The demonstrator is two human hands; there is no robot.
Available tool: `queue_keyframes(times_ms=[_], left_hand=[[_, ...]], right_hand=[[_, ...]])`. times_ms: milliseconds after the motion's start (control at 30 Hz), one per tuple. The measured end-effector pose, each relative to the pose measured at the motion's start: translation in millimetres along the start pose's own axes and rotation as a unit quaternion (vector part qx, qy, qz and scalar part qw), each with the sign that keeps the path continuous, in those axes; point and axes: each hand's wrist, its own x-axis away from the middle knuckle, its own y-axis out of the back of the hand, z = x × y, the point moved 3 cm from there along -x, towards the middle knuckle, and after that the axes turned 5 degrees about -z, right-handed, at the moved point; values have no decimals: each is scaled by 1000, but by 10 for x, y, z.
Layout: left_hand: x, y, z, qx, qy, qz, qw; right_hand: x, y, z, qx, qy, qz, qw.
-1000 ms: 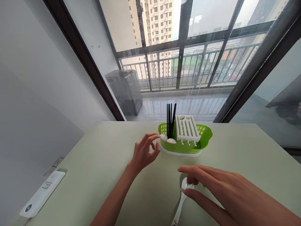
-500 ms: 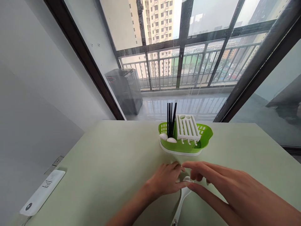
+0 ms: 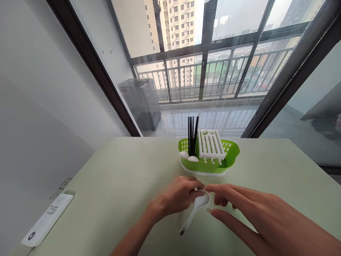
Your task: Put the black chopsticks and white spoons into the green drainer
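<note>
A white soup spoon (image 3: 201, 201) is raised a little over the table, its bowl toward the rack and its handle slanting down to the left, with a dark mark at the end. My left hand (image 3: 177, 195) pinches the bowl's left rim between thumb and fingers. On the other side, my right hand (image 3: 239, 209) has its thumb and index finger spread apart. Its index fingertip is at or very close to the far rim; whether it touches I cannot tell. Beyond both hands stands a green and white utensil rack (image 3: 210, 166).
In the rack stand several black chopsticks (image 3: 191, 137), with two white spoons (image 3: 193, 159) and a white slotted holder (image 3: 211, 144). A white power strip or similar device (image 3: 48, 220) lies at the table's left edge. Behind the pale green table (image 3: 128, 170) is a glass door.
My left hand has taken hold of the spoon by its bowl and lifted it, shifting it up and left. The right thumb is now apart from the spoon; that hand has barely moved.
</note>
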Motion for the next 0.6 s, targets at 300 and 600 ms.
queue_keyframes(times_ms=[300, 600], left_hand=[[-112, 1438, -77, -45, 72, -249, 965], [-255, 1296, 437, -95, 4, -308, 946]], right_hand=[[-52, 44, 66, 36, 20, -24, 999], [9, 5, 31, 19, 1, -11, 1000]])
